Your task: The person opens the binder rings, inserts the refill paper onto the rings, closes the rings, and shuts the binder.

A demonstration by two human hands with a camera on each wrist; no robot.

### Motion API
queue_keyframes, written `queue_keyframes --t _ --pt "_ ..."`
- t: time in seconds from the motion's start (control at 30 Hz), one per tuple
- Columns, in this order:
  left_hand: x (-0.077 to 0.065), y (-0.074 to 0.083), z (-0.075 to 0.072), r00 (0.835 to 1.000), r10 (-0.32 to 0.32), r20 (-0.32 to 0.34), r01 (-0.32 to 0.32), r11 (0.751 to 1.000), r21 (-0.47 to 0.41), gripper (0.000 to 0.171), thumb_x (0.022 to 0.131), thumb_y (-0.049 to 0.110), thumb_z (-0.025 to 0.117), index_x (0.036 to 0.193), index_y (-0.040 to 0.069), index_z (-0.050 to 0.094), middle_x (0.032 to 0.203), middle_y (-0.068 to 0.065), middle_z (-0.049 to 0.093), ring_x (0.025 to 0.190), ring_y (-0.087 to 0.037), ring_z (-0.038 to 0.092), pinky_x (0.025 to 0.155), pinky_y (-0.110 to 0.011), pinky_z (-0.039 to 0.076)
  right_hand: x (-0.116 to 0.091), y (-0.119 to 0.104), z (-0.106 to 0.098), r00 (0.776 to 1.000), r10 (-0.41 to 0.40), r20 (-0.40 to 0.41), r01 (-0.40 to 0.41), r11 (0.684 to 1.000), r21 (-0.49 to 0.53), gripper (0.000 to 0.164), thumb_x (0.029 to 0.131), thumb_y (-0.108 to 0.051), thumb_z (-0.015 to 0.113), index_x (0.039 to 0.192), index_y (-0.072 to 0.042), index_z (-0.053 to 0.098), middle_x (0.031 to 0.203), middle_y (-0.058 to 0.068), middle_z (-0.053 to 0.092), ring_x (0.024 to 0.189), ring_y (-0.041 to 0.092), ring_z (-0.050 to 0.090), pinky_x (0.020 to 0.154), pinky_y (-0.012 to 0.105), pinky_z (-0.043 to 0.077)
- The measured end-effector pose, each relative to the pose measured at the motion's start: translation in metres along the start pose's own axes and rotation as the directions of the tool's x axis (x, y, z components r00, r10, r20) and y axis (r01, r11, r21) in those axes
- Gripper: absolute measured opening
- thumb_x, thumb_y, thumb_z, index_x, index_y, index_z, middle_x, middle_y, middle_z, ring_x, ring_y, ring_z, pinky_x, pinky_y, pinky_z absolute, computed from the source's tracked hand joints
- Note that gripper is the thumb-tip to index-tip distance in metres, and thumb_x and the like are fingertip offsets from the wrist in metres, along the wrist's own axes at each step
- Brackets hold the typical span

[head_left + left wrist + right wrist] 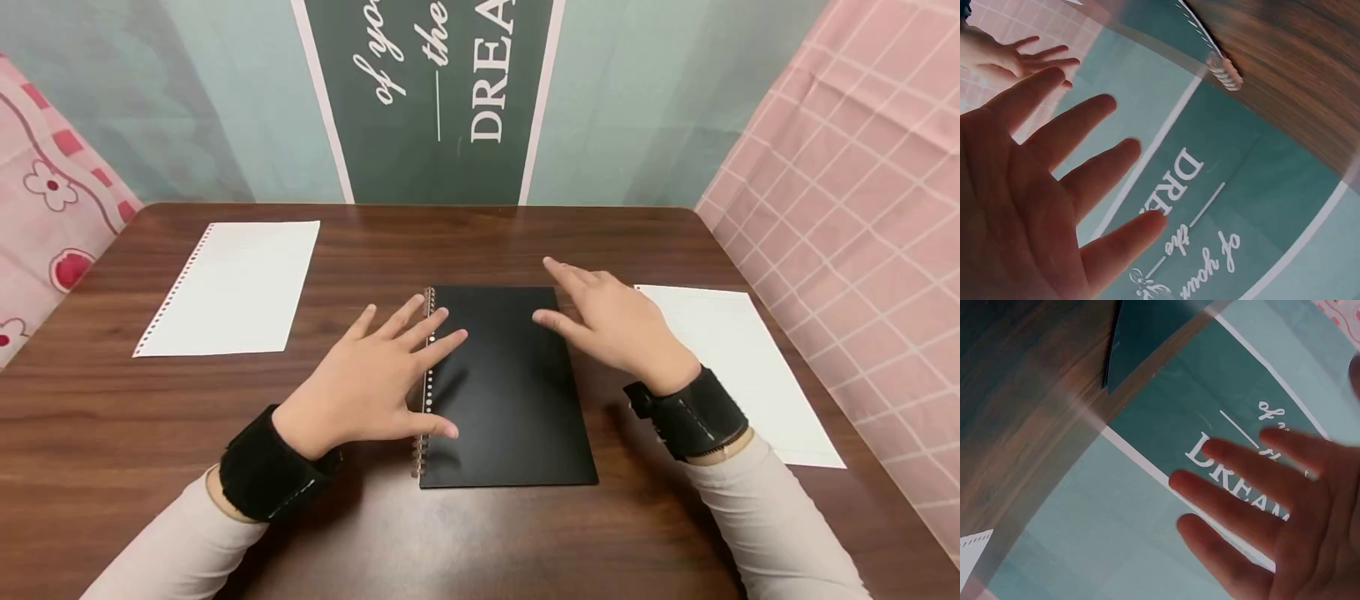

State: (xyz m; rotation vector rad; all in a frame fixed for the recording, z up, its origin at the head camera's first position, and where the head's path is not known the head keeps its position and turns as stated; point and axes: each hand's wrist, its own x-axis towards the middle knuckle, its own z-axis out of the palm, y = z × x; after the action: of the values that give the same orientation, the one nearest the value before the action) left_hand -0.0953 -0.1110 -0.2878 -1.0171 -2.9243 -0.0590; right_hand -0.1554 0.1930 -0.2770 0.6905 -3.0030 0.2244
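Observation:
A black ring-bound notebook (510,392) lies closed on the table, its clear spiral binding along the left side. Spread wide, my left hand (371,387) hovers over the binding edge, with fingertips above the cover. My right hand (611,321) is held over the notebook's upper right edge, fingers extended and thumb apart. Both palms hold nothing. In the left wrist view the left hand (1035,206) shows separated, straight fingers, and a bit of the binding (1225,72) appears beyond. The right wrist view shows the right hand (1291,519) with fingers stretched out and a dark cover corner (1129,350).
A loose punched sheet (228,287) lies at the table's left. Another white sheet (735,375) lies at the right, partly behind my right hand and wrist. The brown wooden table (480,542) meets a green lettered cloth (442,167) at its far edge.

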Motion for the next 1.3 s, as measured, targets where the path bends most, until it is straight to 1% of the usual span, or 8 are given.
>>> queue_keyframes --t 0.17,0.37,0.6,0.83,0.93,1.07,1.2,1.3 --pt "0.0 0.008 0.001 0.999 0.022 0.027 -0.023 0.999 0.026 0.095 0.076 0.084 0.055 0.15 0.026 0.045 0.154 -0.006 0.046 0.148 -0.033 0.035 0.111 -0.063 0.034 0.003 0.004 0.001 0.996 0.065 -0.056 -0.063 0.997 0.045 0.073 0.098 -0.059 0.049 0.155 -0.015 0.036 0.132 0.018 0.063 0.111 0.035 0.064 0.066 0.047 0.054" --pt "-0.002 0.018 0.005 0.995 0.093 0.03 -0.095 0.992 0.082 0.072 0.087 0.064 0.063 0.144 0.019 0.054 0.152 -0.009 0.048 0.143 -0.034 0.042 0.104 -0.058 0.044 0.005 0.007 0.005 0.98 0.192 -0.054 -0.183 0.973 0.14 0.061 0.099 -0.042 0.056 0.148 -0.007 0.046 0.096 0.019 0.073 0.072 0.029 0.066 0.044 0.031 0.037" --pt "-0.003 0.028 0.005 0.993 0.122 0.005 -0.121 0.984 0.128 0.062 0.091 0.056 0.064 0.14 0.019 0.058 0.147 -0.009 0.054 0.139 -0.033 0.048 0.101 -0.053 0.048 0.009 0.016 0.008 0.962 0.273 -0.014 -0.266 0.946 0.183 0.053 0.098 -0.034 0.056 0.139 -0.001 0.054 0.095 0.018 0.074 0.079 0.03 0.069 0.056 0.038 0.047" --pt "-0.005 0.043 0.01 0.985 0.171 0.03 -0.174 0.977 0.124 0.063 0.089 0.062 0.062 0.136 0.019 0.061 0.14 -0.007 0.06 0.131 -0.031 0.056 0.093 -0.046 0.054 0.012 0.022 0.014 0.955 0.283 0.087 -0.295 0.928 0.226 0.052 0.099 -0.034 0.057 0.138 0.0 0.054 0.068 0.01 0.063 0.056 0.019 0.051 0.052 0.032 0.037" --pt "-0.007 0.048 0.012 0.983 0.184 0.024 -0.185 0.974 0.132 0.069 0.085 0.067 0.062 0.134 0.019 0.063 0.138 -0.006 0.062 0.128 -0.03 0.058 0.088 -0.043 0.054 0.012 0.025 0.017 0.948 0.302 0.104 -0.319 0.919 0.232 0.05 0.099 -0.033 0.056 0.135 0.001 0.057 0.076 0.013 0.067 0.06 0.021 0.054 0.057 0.033 0.04" --pt "-0.009 0.055 0.016 0.981 0.193 -0.007 -0.189 0.964 0.186 0.076 0.08 0.076 0.058 0.129 0.018 0.066 0.126 -0.002 0.067 0.107 -0.025 0.064 0.072 -0.036 0.052 0.011 0.028 0.019 0.943 0.307 0.128 -0.331 0.907 0.262 0.04 0.098 -0.032 0.056 0.118 0.0 0.068 0.09 0.015 0.073 0.069 0.022 0.062 0.063 0.034 0.045" --pt "-0.011 0.062 0.019 0.983 0.185 -0.012 -0.179 0.961 0.209 0.077 0.076 0.079 0.058 0.119 0.016 0.068 0.107 0.001 0.068 0.084 -0.02 0.059 0.06 -0.03 0.044 0.012 0.028 0.02 0.934 0.296 0.199 -0.345 0.89 0.298 0.033 0.099 -0.032 0.056 0.096 -0.003 0.072 0.069 0.01 0.068 0.061 0.019 0.059 0.057 0.031 0.043" --pt "-0.013 0.067 0.021 0.984 0.179 -0.013 -0.172 0.962 0.214 0.075 0.075 0.078 0.06 0.115 0.016 0.069 0.1 0.002 0.067 0.077 -0.019 0.055 0.055 -0.028 0.042 0.014 0.027 0.019 0.919 0.281 0.275 -0.362 0.879 0.311 0.034 0.1 -0.034 0.056 0.092 -0.004 0.07 0.065 0.006 0.065 0.061 0.018 0.059 0.057 0.029 0.043"
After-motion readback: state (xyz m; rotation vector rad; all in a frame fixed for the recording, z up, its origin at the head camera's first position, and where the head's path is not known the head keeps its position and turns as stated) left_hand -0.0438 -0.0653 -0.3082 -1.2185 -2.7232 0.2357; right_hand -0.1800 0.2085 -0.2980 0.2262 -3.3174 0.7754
